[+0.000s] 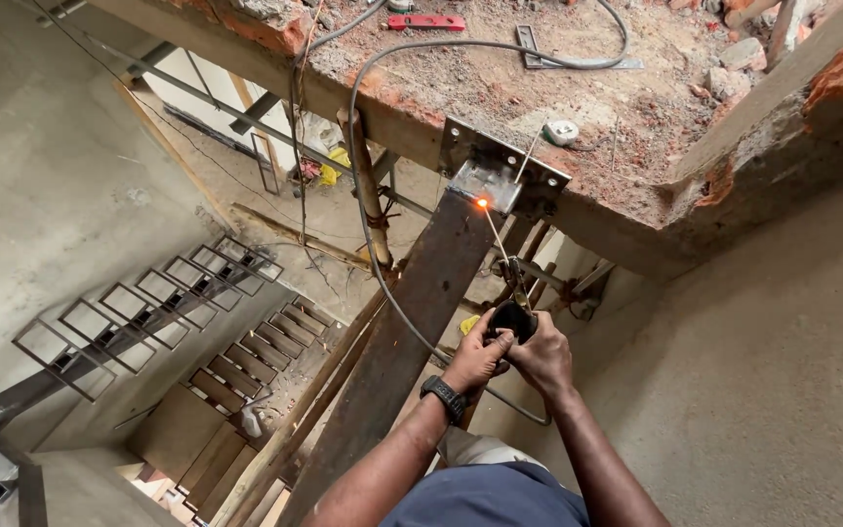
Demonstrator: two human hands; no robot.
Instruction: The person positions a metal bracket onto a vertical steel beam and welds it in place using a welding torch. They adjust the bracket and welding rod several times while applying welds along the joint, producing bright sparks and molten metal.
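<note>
Electrode (496, 237) slanting up-left from holder (513, 316), both hands gripping, tip glowing.

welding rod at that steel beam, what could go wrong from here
Both bare hands, left hand and right hand, grip the electrode holder near the glowing rod tip: sparks could burn them. The stairwell is open far below, so a slip could mean a fall. The cable could snag.

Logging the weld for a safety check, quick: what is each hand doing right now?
Left hand: closed on the black electrode holder.
Right hand: closed on the same electrode holder; its rod glows at the steel beam.
</note>
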